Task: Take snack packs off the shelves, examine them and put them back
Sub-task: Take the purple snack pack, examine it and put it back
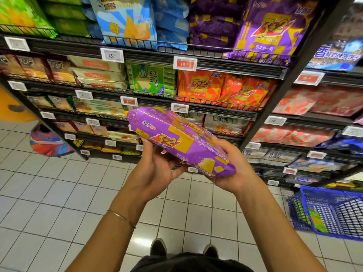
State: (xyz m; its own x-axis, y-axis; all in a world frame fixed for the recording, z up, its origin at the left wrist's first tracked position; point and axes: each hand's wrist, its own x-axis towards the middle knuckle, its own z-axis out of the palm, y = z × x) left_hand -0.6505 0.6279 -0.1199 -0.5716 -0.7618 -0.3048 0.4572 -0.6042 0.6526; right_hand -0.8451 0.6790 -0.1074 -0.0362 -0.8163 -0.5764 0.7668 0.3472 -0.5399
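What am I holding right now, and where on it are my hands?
A purple pack, in both hands. The left hand grips it from below near the middle; the right hand cups its nearer, lower end.

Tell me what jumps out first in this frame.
The purple 3+2 snack pack sits mid-frame, tilted, held by the left hand and the right hand. Matching purple 3+2 packs fill the upper shelf, upper right; a blue shopping basket stands on the tiled floor, lower right.

Bare forearms, thin metal bracelet (120, 217) on L wrist, dark shoes (158, 246), dark garment (188, 262) at btm.
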